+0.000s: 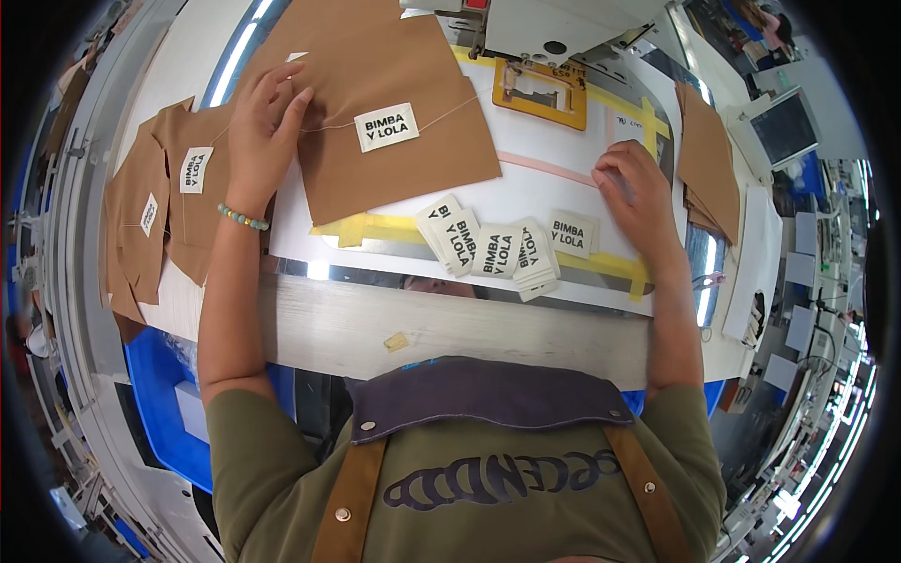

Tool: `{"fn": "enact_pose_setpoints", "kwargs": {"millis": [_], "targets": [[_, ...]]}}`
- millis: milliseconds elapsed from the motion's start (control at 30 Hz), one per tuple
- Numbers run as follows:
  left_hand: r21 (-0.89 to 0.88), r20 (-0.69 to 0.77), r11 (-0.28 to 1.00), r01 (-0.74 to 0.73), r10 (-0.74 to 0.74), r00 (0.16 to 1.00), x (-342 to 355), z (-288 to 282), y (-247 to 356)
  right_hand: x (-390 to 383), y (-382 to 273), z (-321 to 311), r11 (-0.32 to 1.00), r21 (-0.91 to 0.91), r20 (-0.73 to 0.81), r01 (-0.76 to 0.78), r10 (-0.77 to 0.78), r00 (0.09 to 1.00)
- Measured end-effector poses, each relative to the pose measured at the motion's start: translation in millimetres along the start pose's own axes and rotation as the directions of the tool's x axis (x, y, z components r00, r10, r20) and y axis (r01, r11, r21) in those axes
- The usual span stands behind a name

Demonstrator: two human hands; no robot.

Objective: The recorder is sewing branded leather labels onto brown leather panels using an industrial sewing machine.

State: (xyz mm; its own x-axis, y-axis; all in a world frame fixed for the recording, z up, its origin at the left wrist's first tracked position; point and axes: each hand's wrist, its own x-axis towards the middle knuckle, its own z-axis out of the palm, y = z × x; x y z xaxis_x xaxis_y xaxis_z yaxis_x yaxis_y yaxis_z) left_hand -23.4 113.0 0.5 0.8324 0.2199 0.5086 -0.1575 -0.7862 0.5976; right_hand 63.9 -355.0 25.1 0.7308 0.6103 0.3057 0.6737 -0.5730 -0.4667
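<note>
Head view: all I can see comes from this one view.
My left hand: my left hand (261,141) is over the left edge of the big brown piece (432,75), its fingers bent and a little apart. I think it is there to keep the piece flat. I can't tell how hard it presses.
My right hand: my right hand (640,192) is over the right part of the white sheet (554,174), fingers curled, thumb near the first finger. I can't tell if it pinches anything.
Yellow tape: the tape (352,231) is stuck along the edges of the sheet, maybe so it won't slide.
Loose labels: the little pile (496,251) lies between my hands, near me, likely so it is easy to reach.
Orange frame: the frame (577,101) sits under the machine (554,26), just beside the big brown piece.
Big brown piece: it is in front of me, on the sheet, flat and plain, with straight edges. One white label (387,127) with dark letters lies on it, a bit tilted. A thin thread (446,115) runs out both sides.
Left brown pieces: these (141,239) overlap on the bench (450,324), with white labels on them too.
</note>
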Motion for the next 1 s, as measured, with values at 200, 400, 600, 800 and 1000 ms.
{"fn": "enact_pose_setpoints", "kwargs": {"millis": [200, 400, 600, 800, 1000], "targets": [[0.131, 0.084, 0.989, -0.066, 0.055, 0.995, -2.2, 7.9, -26.0, -2.3, 4.3, -1.0, 1.0, -0.024, -0.004, 0.008, -0.008, 1.0], [0.333, 0.157, 0.931, -0.15, 0.102, 0.982, -5.1, 7.5, -26.2, -2.2, 3.7, -0.4, 1.0, -0.014, -0.007, 0.006, -0.006, 1.0], [0.386, 0.163, 0.909, -0.156, 0.099, 0.982, -5.8, 8.4, -23.4, -0.8, 1.7, -1.6, 1.0, -0.007, 0.0, 0.012, -0.012, 1.0], [0.475, 0.163, 0.863, -0.174, 0.108, 0.981, -11.4, 10.6, -35.2, 1.8, -0.8, 0.2, 1.0, -0.022, 0.003, 0.017, -0.017, 1.0], [0.6, 0.164, 0.795, -0.09, -0.012, 0.986, -13.4, 6.9, -33.5, -0.4, -1.3, -1.3, 0.999, -0.033, -0.012, 0.016, -0.017, 1.0]]}}
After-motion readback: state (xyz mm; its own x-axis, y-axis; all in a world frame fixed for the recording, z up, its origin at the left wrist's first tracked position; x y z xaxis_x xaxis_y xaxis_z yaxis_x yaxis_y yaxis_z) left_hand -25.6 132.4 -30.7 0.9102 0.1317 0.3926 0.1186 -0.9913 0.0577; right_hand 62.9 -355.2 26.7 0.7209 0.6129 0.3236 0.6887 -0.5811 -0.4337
